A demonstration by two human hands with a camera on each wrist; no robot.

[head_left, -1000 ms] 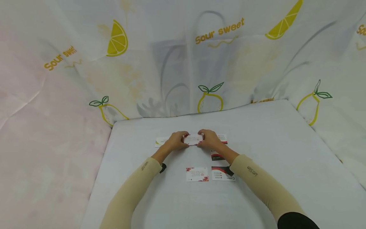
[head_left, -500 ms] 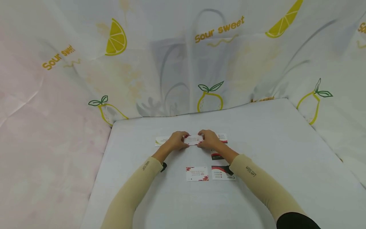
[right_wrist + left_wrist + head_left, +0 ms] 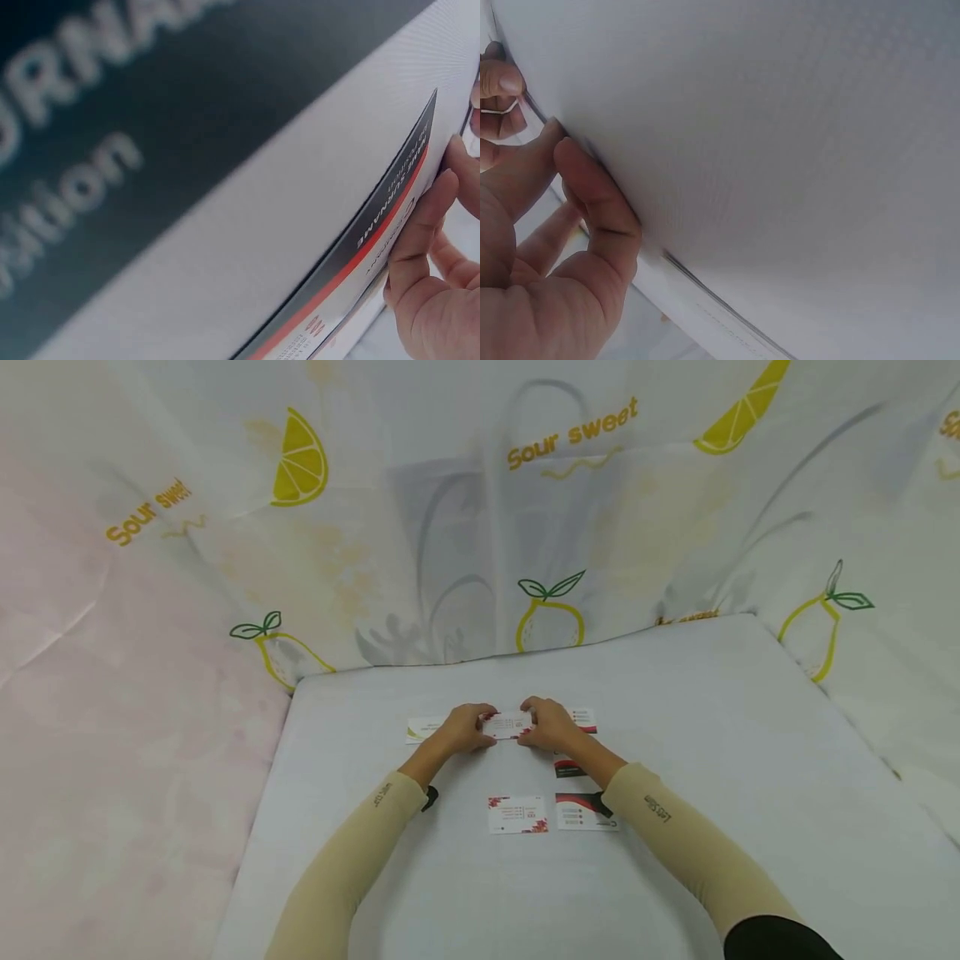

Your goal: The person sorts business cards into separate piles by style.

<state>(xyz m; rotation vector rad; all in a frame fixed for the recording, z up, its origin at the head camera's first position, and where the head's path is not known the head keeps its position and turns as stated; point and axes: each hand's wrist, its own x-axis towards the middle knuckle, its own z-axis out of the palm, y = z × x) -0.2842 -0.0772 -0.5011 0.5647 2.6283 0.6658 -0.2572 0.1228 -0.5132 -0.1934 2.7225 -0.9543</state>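
Note:
Both hands hold a white business card with red leaf-patterned corners (image 3: 507, 725) by its ends near the back of the table. My left hand (image 3: 468, 728) has thumb and fingers at its left end, while my right hand (image 3: 549, 725) grips the right end the same way. In the left wrist view the left hand (image 3: 577, 247) is bent at the card's thin edge, low over the white surface. The right wrist view has the right hand's (image 3: 431, 277) fingertips beside a black, red and white business card (image 3: 375, 232). Whether the held card touches the table cannot be told.
A card with a yellow-green curve (image 3: 422, 729) lies left of the hands, and a red-striped card (image 3: 585, 720) lies right. Under the right wrist is a black-and-red card (image 3: 570, 767). Nearer lie another leaf-patterned card (image 3: 517, 815) and a black-topped card (image 3: 577, 814). Printed cloth (image 3: 450, 527) hangs behind the table.
The hands and the held card stay in place. Only the head view shifts very slightly.

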